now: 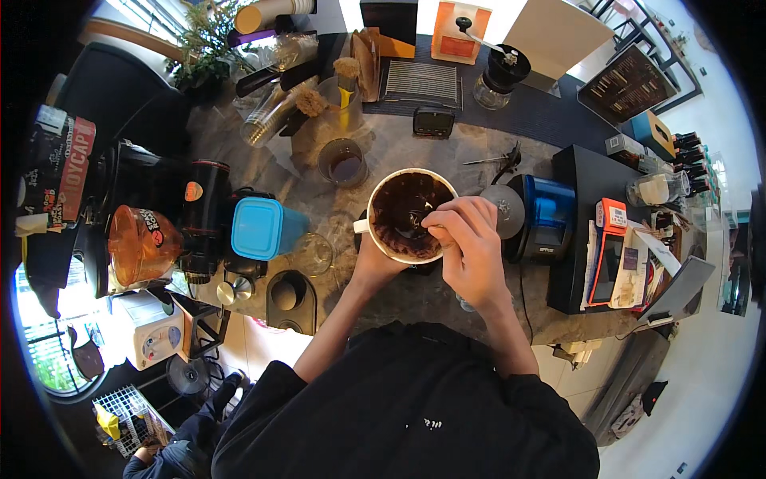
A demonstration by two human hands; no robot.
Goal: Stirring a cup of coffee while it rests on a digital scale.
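Note:
A white cup-like vessel (362,226) with a small side handle is held over the counter, its mouth facing me. Dark brown, wet-looking matter (410,200) coats its inside, with a few shiny spots near the middle. My left hand (378,263) grips the vessel from below and behind, partly hidden by it. At the right rim, my right hand (470,248) has its thumb and fingertips pinched together over the opening. Whether a thin tool is in that pinch, I cannot tell. Beyond the vessel is a dark-tinted glass (342,163) with some dark liquid.
To the left sit a blue lidded canister (258,227), a clear glass (313,254) and an orange-hoppered grinder (143,245). A blue-black printer (546,215) stands close on the right. A small timer (433,122) and hand grinder (501,75) are farther back. Someone's arm (179,458) shows lower left.

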